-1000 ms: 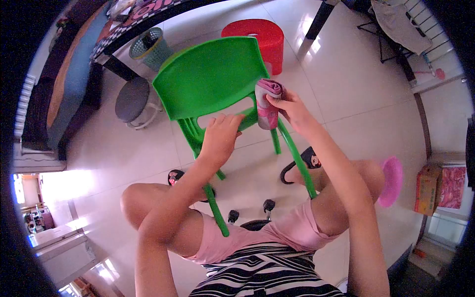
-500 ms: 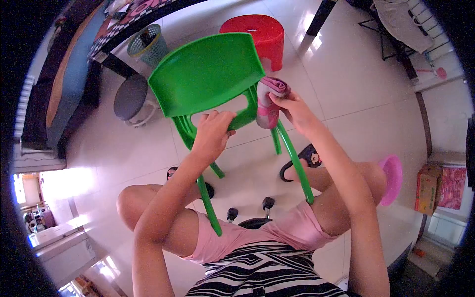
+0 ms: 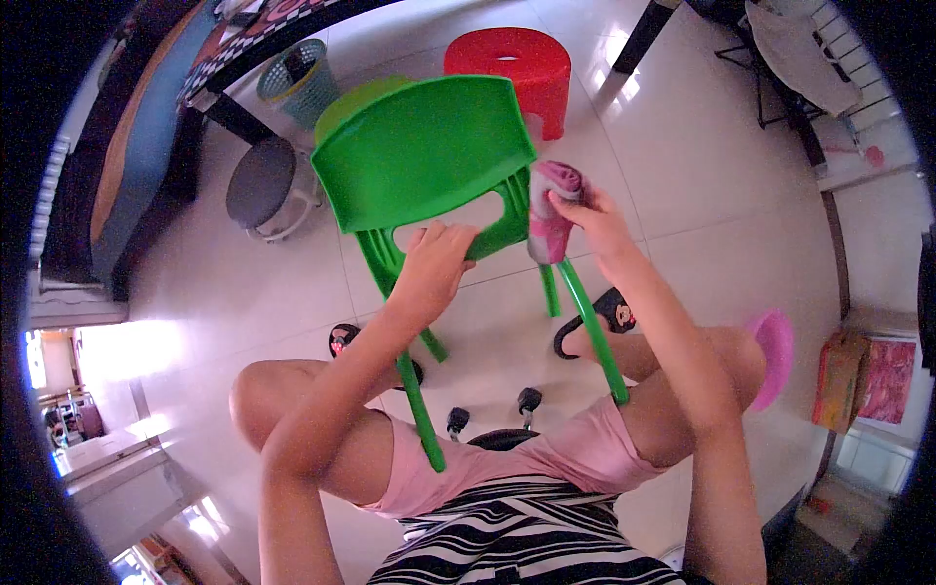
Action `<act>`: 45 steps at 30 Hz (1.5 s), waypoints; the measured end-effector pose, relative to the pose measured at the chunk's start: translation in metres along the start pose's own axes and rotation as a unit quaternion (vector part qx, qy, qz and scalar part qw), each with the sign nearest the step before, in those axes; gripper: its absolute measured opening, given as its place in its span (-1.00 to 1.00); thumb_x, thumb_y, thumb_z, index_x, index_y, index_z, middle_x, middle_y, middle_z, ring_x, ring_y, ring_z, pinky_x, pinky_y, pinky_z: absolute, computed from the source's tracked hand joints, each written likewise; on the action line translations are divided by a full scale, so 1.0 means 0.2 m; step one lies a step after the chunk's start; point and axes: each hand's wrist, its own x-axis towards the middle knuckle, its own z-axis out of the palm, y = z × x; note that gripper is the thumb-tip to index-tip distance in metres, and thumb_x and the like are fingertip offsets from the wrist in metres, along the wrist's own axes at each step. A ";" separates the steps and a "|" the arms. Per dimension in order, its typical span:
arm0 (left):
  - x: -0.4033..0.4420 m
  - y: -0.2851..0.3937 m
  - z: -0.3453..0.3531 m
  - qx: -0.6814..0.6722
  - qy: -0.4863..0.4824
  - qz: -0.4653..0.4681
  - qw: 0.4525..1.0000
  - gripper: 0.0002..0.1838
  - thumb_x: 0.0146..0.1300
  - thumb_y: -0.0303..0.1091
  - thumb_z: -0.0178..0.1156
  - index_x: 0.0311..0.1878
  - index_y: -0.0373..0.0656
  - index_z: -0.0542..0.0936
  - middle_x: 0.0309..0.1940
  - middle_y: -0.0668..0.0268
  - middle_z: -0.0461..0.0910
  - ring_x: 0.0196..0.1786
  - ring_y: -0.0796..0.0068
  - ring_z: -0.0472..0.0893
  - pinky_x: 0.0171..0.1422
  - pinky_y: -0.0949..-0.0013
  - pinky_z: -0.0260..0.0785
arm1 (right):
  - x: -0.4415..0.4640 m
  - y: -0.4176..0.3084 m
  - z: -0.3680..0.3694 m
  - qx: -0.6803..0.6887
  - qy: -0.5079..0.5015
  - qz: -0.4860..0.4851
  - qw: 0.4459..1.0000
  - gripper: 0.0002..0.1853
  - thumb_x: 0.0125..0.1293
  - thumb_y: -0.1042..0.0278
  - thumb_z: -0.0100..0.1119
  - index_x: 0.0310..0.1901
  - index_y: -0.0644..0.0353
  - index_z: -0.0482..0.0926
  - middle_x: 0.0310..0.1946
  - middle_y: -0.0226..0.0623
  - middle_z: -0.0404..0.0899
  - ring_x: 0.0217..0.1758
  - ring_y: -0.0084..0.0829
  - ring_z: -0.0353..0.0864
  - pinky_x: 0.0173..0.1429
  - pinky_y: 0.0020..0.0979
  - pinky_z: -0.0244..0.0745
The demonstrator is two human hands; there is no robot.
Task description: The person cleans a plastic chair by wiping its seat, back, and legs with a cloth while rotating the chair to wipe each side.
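Note:
A small green chair [image 3: 424, 151] is tilted toward me, with two of its tube legs against my thighs. My left hand [image 3: 437, 261] has its fingers wrapped over the chair's edge at the oblong cut-out. At the chair's right side, my right hand [image 3: 597, 222] grips a bunched pink and whitish cloth [image 3: 553, 210], thumb in front. The cloth hangs down by the top of the right leg and covers part of it. Whether it presses on the chair there, I cannot tell.
Beyond the chair stand a red stool [image 3: 546, 93], a mesh basket [image 3: 304, 83] and a grey round stool [image 3: 261, 185]. To the right are a pink round rim [image 3: 772, 359] by my knee and a cardboard box [image 3: 838, 380]. Slippers [image 3: 612, 312] are on my feet.
The chair has tipped and shifted slightly right, and a yellow-green edge now shows behind its top. My right hand and the cloth have moved a little right and down. Both grips stay.

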 end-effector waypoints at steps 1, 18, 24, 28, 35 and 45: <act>0.00 -0.02 0.01 -0.006 -0.009 -0.018 1.000 -0.59 0.08 -0.41 0.26 0.04 -0.15 0.44 -0.15 0.17 0.51 -0.02 0.09 0.45 0.11 0.10 0.23 | 0.00 0.01 -0.01 0.012 0.036 -0.008 0.999 -0.62 0.23 0.27 0.30 0.04 0.21 0.53 -0.16 -0.38 0.62 -0.12 -0.49 0.60 0.06 -0.41 0.46; -0.07 0.00 0.03 -0.045 -0.048 -0.107 0.992 -0.61 0.06 -0.47 0.24 0.00 -0.15 0.44 -0.19 0.10 0.54 -0.08 0.02 0.55 -0.05 0.04 0.39 | 0.04 -0.02 0.16 -0.381 0.006 -0.222 0.898 -0.68 0.21 0.25 0.22 -0.07 0.25 0.50 -0.31 -0.03 0.63 -0.21 -0.06 0.65 -0.10 -0.15 0.51; -0.05 0.04 0.03 -0.030 -0.057 -0.126 0.990 -0.64 0.07 -0.48 0.21 -0.01 -0.16 0.45 -0.22 0.12 0.54 -0.08 0.04 0.55 -0.05 0.04 0.40 | 0.04 -0.03 0.20 -0.395 0.016 -0.263 0.880 -0.68 0.19 0.28 0.24 -0.06 0.22 0.51 -0.27 -0.06 0.61 -0.20 -0.05 0.63 -0.10 -0.15 0.50; -0.05 0.05 0.02 -0.032 -0.070 -0.134 0.988 -0.63 0.09 -0.46 0.22 0.01 -0.14 0.46 -0.19 0.12 0.54 -0.06 0.02 0.55 -0.02 0.03 0.40 | 0.02 -0.03 0.20 -0.417 0.018 -0.248 0.874 -0.63 0.12 0.39 0.26 -0.01 0.25 0.51 -0.17 -0.06 0.59 -0.10 -0.11 0.61 0.01 -0.26 0.49; -0.06 0.03 0.02 -0.031 -0.085 -0.145 0.985 -0.60 0.12 -0.39 0.24 0.06 -0.04 0.48 -0.14 0.14 0.57 -0.03 0.03 0.56 0.00 0.04 0.41 | -0.01 0.06 0.16 -0.453 0.003 -0.286 0.844 -0.60 0.11 0.31 0.30 -0.02 0.21 0.48 -0.17 -0.11 0.57 -0.08 -0.07 0.58 -0.02 -0.17 0.48; -0.06 0.05 0.03 -0.037 -0.070 -0.082 0.993 -0.52 0.07 -0.36 0.28 0.12 -0.06 0.47 -0.06 0.13 0.58 0.02 0.05 0.56 0.06 0.07 0.41 | -0.31 -0.22 0.18 -0.429 -0.005 -0.254 0.867 -0.61 0.07 0.37 0.31 -0.04 0.18 0.51 -0.17 -0.12 0.58 -0.12 -0.07 0.59 -0.05 -0.17 0.49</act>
